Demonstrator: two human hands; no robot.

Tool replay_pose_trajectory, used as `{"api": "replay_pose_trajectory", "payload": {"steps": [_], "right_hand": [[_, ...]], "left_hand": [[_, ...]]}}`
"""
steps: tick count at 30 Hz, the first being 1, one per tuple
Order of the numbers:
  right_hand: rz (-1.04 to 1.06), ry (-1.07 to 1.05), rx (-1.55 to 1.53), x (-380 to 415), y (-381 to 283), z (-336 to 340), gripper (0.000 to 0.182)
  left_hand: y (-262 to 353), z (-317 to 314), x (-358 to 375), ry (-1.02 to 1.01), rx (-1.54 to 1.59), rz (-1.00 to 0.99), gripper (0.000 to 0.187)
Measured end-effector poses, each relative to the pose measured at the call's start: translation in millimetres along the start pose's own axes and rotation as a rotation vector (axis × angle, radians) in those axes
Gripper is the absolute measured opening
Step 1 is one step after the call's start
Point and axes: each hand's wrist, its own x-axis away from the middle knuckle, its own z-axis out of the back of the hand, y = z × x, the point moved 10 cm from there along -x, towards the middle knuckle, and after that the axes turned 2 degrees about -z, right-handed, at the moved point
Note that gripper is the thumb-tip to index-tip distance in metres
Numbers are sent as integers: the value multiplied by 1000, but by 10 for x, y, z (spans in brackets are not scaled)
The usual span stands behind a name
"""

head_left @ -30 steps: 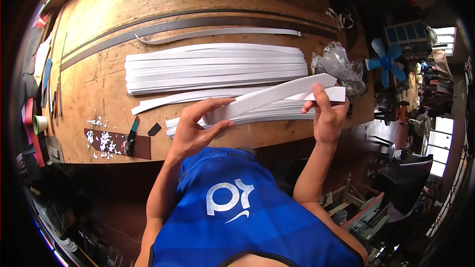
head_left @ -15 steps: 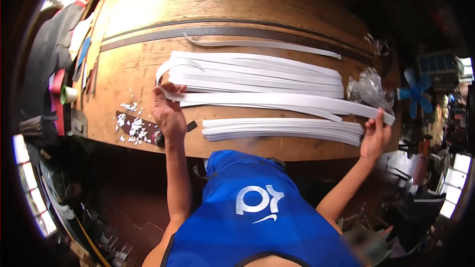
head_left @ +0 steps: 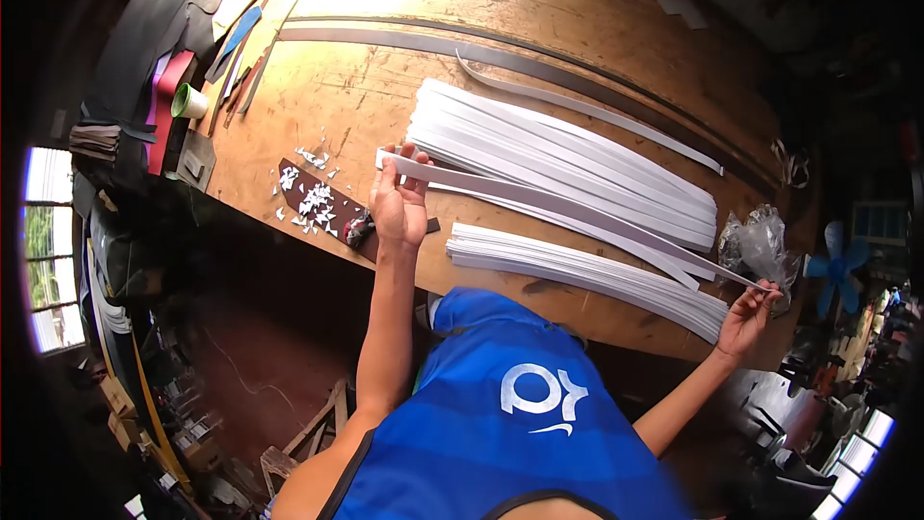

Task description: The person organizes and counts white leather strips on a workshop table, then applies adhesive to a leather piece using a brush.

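Nearest, the left hand (head_left: 399,207) and right hand (head_left: 746,318) are far apart, each pinching one end of a long white strip (head_left: 568,210) stretched flat above the tabletop (head_left: 385,87). A second ago the hands were close together with the strip raised. The strip now spans between the near stack (head_left: 587,270) and the far pile of strips (head_left: 568,159). Paper scraps (head_left: 313,200) lie left.

A worn wooden workbench (head_left: 385,106) stands by a bright window (head_left: 43,250).
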Motion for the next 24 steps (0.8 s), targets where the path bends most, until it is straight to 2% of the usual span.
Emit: {"api": "replay_pose_trajectory", "payload": {"steps": [3, 7, 10, 14, 18, 20, 24], "right_hand": [[64, 82, 50, -35, -38, 152, 28], [49, 141, 107, -80, 0, 347, 26], [64, 361, 348, -129, -65, 749, 24], [76, 460, 419, -147, -84, 883, 26], [67, 472, 445, -217, -111, 1049, 28], [46, 394, 351, -264, -92, 1068, 29], [37, 422, 239, -323, -66, 1256, 28]], "left_hand": [[18, 79, -35, 33, 17, 19, 30], [30, 103, -131, 15, -44, -13, 31], [-14, 127, -219, -4, -191, -37, 33], [-109, 136, -254, 9, -192, -17, 33], [-152, 140, -291, -7, -185, -4, 34], [-161, 121, -289, -9, -170, 3, 35], [-131, 169, -320, 53, -153, -10, 31]]}}
